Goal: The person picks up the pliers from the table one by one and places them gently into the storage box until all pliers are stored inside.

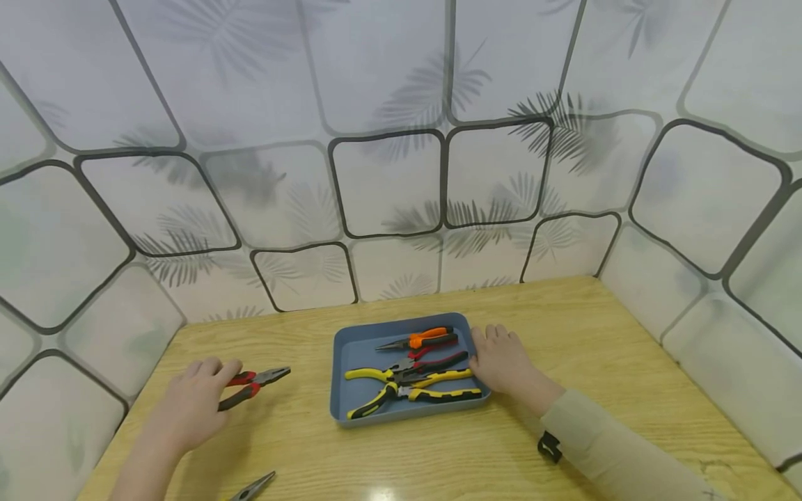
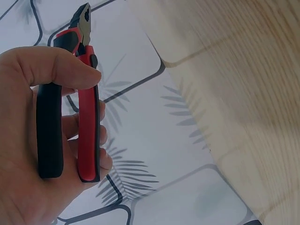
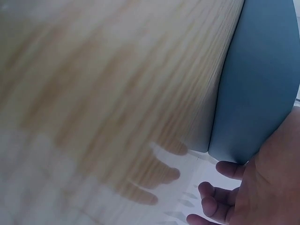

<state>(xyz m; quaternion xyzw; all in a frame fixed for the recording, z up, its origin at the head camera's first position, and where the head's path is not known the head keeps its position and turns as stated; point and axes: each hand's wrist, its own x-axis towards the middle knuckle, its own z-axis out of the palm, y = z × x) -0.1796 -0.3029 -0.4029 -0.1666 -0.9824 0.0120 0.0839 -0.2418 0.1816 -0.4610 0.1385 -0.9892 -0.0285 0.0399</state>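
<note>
My left hand (image 1: 197, 403) grips red-and-black combination pliers (image 2: 89, 122) above the table on the left. The thumb crosses the handles near the pivot and the fingers wrap behind; in the head view the metal nose points right. A blue tray (image 1: 347, 334) in the middle holds orange-and-black needle-nose pliers (image 1: 432, 339), red-and-black pliers (image 1: 441, 363) and yellow-and-black pliers (image 1: 382, 400) that overlap one another. My right hand (image 1: 501, 358) rests against the tray's right side, its fingers relaxed. In the right wrist view, those fingers lie beside the tray's outer wall (image 3: 258, 70).
Another plier nose (image 1: 253, 486) shows at the lower edge of the head view, the rest cut off. The wooden table (image 1: 376, 459) meets patterned walls (image 1: 401, 188) at the back and sides. A small black object (image 1: 549, 447) sits by the right sleeve (image 1: 601, 435).
</note>
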